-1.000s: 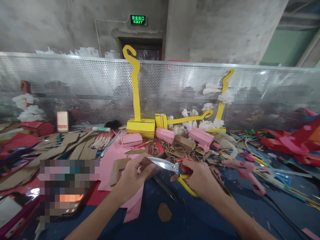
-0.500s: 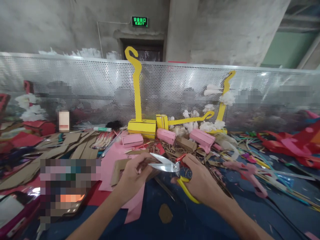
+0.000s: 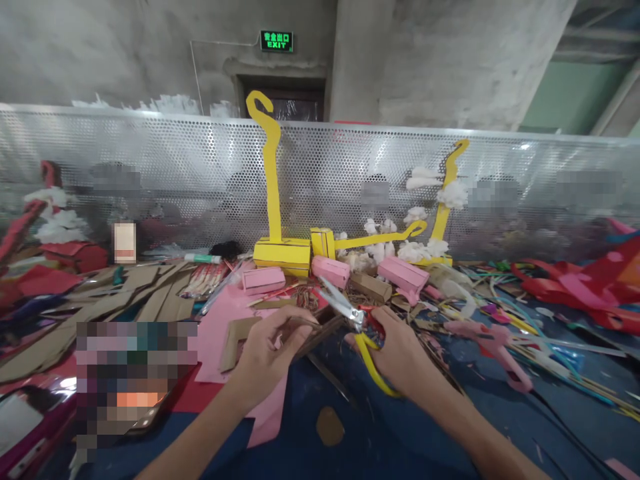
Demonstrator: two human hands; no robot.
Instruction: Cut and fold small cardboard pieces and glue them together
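Observation:
My right hand (image 3: 400, 350) grips scissors (image 3: 350, 313) with a yellow and a red handle; the steel blades point up and to the left, away from me. My left hand (image 3: 270, 350) pinches a thin brown cardboard strip (image 3: 320, 330) that runs toward the scissors' pivot. Both hands hover over a blue table (image 3: 360, 433) above a pink paper sheet (image 3: 220, 327) and an L-shaped cardboard piece (image 3: 235, 337). A small brown cardboard scrap (image 3: 330, 425) lies on the table below the hands.
Yellow cardboard hooks on box bases (image 3: 280, 250) stand against a perforated metal screen (image 3: 150, 173), with pink boxes (image 3: 403, 275) and white fluff. Cardboard offcuts (image 3: 145, 300) lie left, a pink glue gun (image 3: 495, 343) and coloured strips right, red paper (image 3: 590, 280) far right.
The scissors swung from lying level, blades pointing left over my left hand, to blades tilted up and away. My left hand stayed in place holding the strip.

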